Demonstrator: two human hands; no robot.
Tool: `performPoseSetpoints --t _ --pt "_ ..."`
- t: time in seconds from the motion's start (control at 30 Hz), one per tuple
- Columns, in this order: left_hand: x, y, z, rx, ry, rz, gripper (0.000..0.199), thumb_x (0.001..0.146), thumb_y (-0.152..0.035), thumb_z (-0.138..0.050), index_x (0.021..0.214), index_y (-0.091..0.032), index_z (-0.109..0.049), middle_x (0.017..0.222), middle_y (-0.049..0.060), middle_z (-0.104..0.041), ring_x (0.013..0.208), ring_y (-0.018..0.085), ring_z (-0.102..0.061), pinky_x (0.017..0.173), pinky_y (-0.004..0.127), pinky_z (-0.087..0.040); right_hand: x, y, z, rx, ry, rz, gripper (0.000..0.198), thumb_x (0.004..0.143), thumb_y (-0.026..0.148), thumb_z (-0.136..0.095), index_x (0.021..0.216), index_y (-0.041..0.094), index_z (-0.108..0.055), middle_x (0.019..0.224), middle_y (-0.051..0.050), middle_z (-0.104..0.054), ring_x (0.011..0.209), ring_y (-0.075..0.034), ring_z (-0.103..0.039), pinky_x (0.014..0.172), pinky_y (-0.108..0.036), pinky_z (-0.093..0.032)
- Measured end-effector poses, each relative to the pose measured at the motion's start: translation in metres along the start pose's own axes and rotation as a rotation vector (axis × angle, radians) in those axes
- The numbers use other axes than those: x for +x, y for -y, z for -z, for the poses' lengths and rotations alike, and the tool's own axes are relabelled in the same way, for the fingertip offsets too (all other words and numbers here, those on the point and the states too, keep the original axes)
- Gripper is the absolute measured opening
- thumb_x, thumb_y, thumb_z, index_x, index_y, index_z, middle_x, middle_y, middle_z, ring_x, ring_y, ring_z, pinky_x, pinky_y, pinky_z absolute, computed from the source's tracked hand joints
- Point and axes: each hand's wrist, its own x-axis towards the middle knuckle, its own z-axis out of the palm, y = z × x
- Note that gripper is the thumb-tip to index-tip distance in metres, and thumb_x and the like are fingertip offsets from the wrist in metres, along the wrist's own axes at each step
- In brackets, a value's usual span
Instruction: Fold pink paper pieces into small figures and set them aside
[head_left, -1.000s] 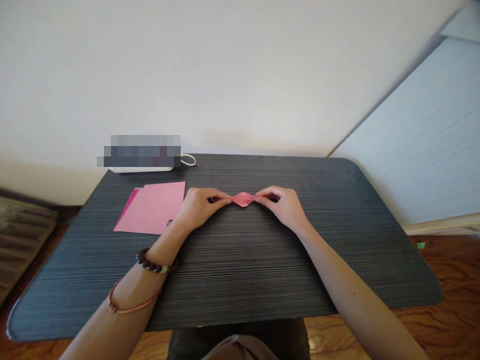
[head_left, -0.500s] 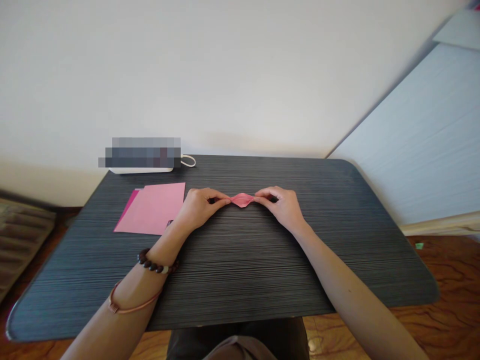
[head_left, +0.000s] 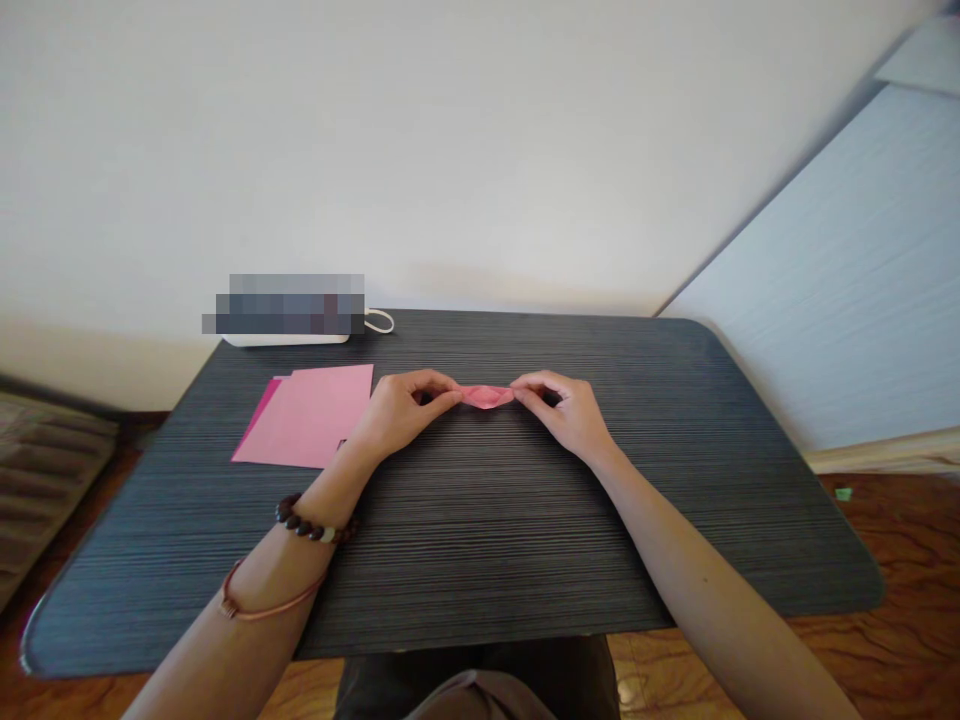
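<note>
One head cam sits above and behind the left hand (head_left: 399, 408) and right hand (head_left: 564, 408), facing forward and down, far enough back that both land mid-frame with the desk (head_left: 487, 560) spread around them and the wall (head_left: 480, 150) beyond.

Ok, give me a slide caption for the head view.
Left hand and right hand pinch opposite ends of a folded pink paper over a dark tabletop.

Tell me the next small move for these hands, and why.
Probably a gentle outward pull by the left hand and right hand together: each pinches one end of the folded pink paper, whose middle looks wider than its ends.
</note>
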Motion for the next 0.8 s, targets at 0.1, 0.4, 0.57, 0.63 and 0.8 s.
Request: performPoseSetpoints --t 0.1,0.4,0.57,0.63,0.8 --pt "0.0 -0.002 -0.001 -0.032 -0.04 -0.141 0.03 0.077 -0.033 -0.063 0.104 -0.021 -0.061 0.114 0.004 -0.063 0.085 0.015 -0.062 0.065 0.025 -0.047 0.0 0.001 -0.002 0.005 -0.014 -0.004 0.014 0.083 0.031 -0.057 0.089 0.024 -0.068 0.08 0.0 -0.069 0.069 -0.014 -0.062 0.067 -0.028 -0.047" --pt "-0.001 0.0 -0.009 0.107 0.071 -0.342 0.017 0.085 -0.03 -0.056 0.095 -0.026 -0.069 0.113 0.003 -0.061 0.104 0.018 -0.056 0.095 0.034 -0.042 0.0 0.005 -0.008 -0.056 0.007 0.018 0.012 0.082 0.027 -0.058 0.088 0.025 -0.069 0.079 0.0 -0.069 0.068 -0.014 -0.062 0.068 -0.028 -0.048" --pt "-0.001 -0.001 -0.012 0.206 0.055 -0.362 0.019 0.088 -0.03 -0.051 0.093 -0.026 -0.069 0.113 0.003 -0.061 0.102 0.019 -0.055 0.093 0.034 -0.042 0.002 0.007 -0.009 -0.084 0.026 0.066 0.012 0.083 0.024 -0.058 0.087 0.025 -0.069 0.083 0.0 -0.07 0.073 -0.014 -0.062 0.07 -0.028 -0.048" --pt "-0.001 -0.001 -0.013 0.242 0.055 -0.363 0.02 0.088 -0.03 -0.05 0.092 -0.025 -0.069 0.115 0.002 -0.06 0.102 0.019 -0.054 0.093 0.035 -0.042 0.002 0.008 -0.01 -0.082 0.039 0.088 0.013 0.084 0.022 -0.057 0.087 0.025 -0.069 0.085 0.001 -0.07 0.075 -0.014 -0.062 0.072 -0.027 -0.048" --pt "0.0 0.002 -0.015 0.266 0.04 -0.348 0.019 0.087 -0.028 -0.051 0.089 -0.025 -0.07 0.116 0.002 -0.059 0.103 0.02 -0.053 0.093 0.037 -0.042 0.003 0.006 -0.011 -0.096 0.047 0.124 0.013 0.085 0.02 -0.056 0.087 0.023 -0.069 0.086 0.0 -0.07 0.076 -0.013 -0.062 0.073 -0.027 -0.048"
